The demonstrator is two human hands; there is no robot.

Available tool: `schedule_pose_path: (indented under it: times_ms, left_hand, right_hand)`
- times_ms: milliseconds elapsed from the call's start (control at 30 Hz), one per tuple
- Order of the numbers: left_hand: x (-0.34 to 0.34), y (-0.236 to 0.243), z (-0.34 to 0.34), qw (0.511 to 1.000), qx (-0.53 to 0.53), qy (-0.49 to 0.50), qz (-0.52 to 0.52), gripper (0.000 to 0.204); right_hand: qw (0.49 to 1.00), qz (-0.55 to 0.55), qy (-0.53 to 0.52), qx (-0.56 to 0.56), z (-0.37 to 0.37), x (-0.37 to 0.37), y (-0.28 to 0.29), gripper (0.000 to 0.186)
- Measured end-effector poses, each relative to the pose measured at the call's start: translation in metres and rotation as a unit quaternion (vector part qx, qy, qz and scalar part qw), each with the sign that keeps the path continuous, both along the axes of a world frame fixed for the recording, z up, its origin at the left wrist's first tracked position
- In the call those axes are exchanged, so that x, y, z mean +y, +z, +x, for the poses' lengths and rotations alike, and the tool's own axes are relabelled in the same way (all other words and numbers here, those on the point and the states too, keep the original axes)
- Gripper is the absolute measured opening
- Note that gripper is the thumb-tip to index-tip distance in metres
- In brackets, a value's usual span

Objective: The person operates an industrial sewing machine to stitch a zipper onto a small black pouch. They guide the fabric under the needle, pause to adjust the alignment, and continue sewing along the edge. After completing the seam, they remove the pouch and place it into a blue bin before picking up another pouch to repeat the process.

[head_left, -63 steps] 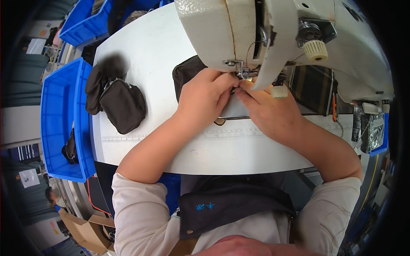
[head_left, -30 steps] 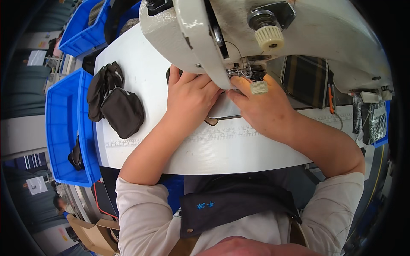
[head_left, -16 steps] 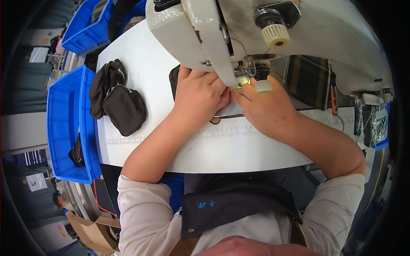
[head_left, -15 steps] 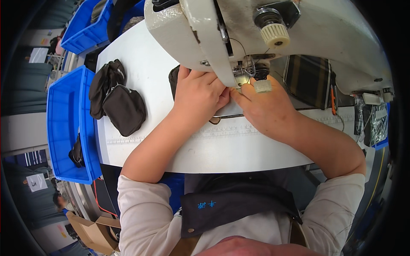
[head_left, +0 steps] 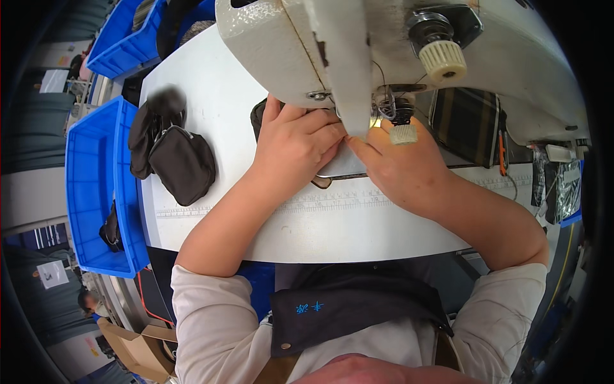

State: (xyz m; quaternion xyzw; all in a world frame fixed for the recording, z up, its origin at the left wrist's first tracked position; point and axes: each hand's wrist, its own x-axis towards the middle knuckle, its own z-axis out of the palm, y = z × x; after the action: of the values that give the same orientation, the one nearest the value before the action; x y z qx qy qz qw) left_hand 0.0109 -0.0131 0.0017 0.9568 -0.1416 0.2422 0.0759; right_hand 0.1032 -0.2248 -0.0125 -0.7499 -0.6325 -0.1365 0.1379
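Under the head of a white sewing machine (head_left: 275, 48), my two hands work close together near the lit needle area. My left hand (head_left: 295, 144) is closed over a dark fabric piece (head_left: 257, 118), whose edge shows beside its fingers. My right hand (head_left: 409, 168) has its fingers drawn in toward the needle; its thumb reaches toward my left fingertips. The machine and its cream knob (head_left: 403, 134) hide part of the right fingers, and I cannot make out what they grip. A small brown tab (head_left: 322, 182) pokes out below the hands.
Dark zipped pouches (head_left: 182, 165) lie on the white table (head_left: 288, 233) at left. Beyond the edge stands a blue bin (head_left: 75, 185) holding a dark item. Right of the needle are a dark striped fabric panel (head_left: 464, 125) and an orange-handled tool (head_left: 503, 157).
The view has shifted slightly, so the machine head appears farther right. My hands stay at nearly the same spot, the left fingers a little closer to the right thumb.
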Motion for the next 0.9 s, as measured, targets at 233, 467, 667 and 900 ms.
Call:
schedule_pose_path:
  times_ms: [233, 467, 667, 900]
  left_hand:
    - [-0.0019, -0.0004, -0.0024, 1.0, 0.008, 0.012, 0.018, 0.028]
    - [-0.0018, -0.0012, -0.0009, 1.0, 0.014, 0.004, -0.015, 0.019]
    - [-0.0088, -0.0005, 0.003, 1.0, -0.001, 0.026, 0.002, 0.015]
    - [-0.0092, -0.0065, 0.0035, 0.999, -0.016, 0.031, -0.032, 0.016]
  right_hand:
    - [1.0, 0.004, -0.012, 0.001, 0.0011, 0.0011, 0.0001, 0.035]
    - [1.0, 0.012, -0.006, 0.008, -0.0006, 0.0018, 0.005, 0.04]
    - [0.999, 0.022, -0.022, 0.018, 0.0007, 0.0025, -0.0005, 0.042]
    - [1.0, 0.002, -0.022, -0.006, 0.0007, -0.0002, 0.004, 0.046]
